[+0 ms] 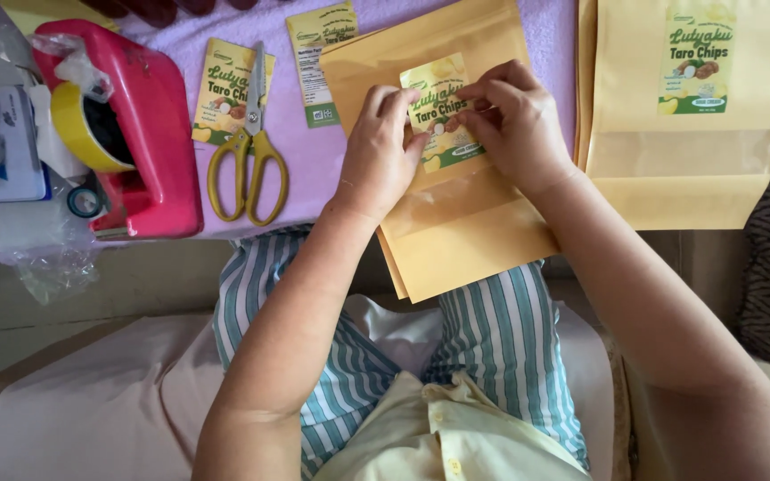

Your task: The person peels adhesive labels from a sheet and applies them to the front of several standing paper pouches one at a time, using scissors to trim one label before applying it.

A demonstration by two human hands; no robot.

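A tan paper pouch (461, 236) with a translucent window strip lies on the lilac cloth and overhangs the near edge toward my lap. A yellow-green printed label (438, 98) sits on its upper face. My left hand (380, 151) presses the label's left side with its fingertips. My right hand (514, 120) pinches the label's right edge against the pouch. Both hands touch the label at once.
Yellow-handled scissors (249, 160) lie left of the pouch over a loose label (225, 89); another label (318, 62) lies beside it. A red tape dispenser (149, 134) with a yellow tape roll (77, 125) stands far left. A labelled pouch stack (688, 125) lies right.
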